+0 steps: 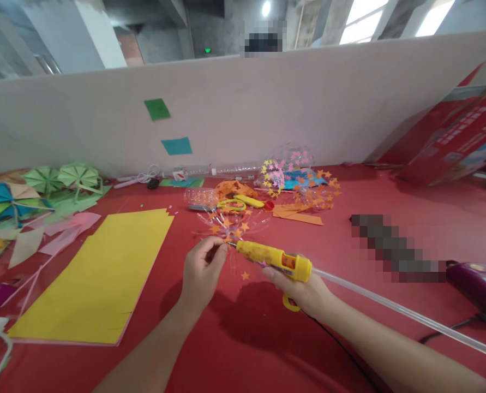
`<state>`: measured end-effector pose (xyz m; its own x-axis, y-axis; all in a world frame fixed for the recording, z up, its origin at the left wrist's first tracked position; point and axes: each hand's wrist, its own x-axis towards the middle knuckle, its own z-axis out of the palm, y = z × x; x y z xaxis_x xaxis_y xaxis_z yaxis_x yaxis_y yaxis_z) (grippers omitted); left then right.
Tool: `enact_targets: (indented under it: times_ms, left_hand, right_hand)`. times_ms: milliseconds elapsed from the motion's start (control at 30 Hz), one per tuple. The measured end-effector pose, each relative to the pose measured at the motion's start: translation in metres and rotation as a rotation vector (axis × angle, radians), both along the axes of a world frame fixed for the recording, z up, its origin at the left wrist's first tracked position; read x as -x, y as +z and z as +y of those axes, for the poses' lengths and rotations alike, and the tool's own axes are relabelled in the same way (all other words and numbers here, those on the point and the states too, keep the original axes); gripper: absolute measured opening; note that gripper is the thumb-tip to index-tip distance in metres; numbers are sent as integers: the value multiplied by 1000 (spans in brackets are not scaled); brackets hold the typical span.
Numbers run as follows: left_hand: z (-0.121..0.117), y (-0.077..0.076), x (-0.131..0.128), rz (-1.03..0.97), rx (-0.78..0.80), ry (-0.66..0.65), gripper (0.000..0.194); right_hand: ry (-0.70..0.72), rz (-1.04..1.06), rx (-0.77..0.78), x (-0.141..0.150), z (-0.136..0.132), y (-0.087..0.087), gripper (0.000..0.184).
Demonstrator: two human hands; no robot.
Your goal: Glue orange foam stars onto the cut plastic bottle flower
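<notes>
My right hand (304,292) grips a yellow hot glue gun (269,257), its nozzle pointing left. A long clear glue stick (390,304) runs out of the gun's back end. My left hand (204,267) is closed in a pinch right at the nozzle tip. A bit of orange shows by those fingertips, but what they hold is too small to make out. Just behind them, a clear plastic piece cut into spread strips (210,221) carries several orange stars (227,223). A loose orange star (245,276) lies below the gun.
Yellow paper sheets (99,278) lie at left, near folded green paper shapes (79,176). Star-covered clear plastic pieces (286,166), orange paper strips (298,214) and a clear bottle (199,197) sit toward the white partition (226,109). A purple device (478,286) is at right.
</notes>
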<state>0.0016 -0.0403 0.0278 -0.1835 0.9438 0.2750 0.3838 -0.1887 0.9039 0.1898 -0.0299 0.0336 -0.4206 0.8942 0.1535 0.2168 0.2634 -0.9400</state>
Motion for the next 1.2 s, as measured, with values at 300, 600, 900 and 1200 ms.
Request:
enact_targets:
  times_ms: [300, 600, 900, 1200]
  left_hand:
    - [0, 0, 0, 7, 2, 13, 18]
    - [1, -1, 1, 272, -177, 26, 17]
    - [-1, 0, 6, 510, -388, -32, 16]
    - [3, -1, 10, 132, -240, -47, 16]
  right_hand:
    - [-22, 4, 9, 1, 0, 1, 20]
    - [-55, -93, -19, 1, 0, 2, 26]
    - [-49, -84, -116, -2, 2, 1, 26]
    - [-291, -411, -261, -47, 57, 5, 14]
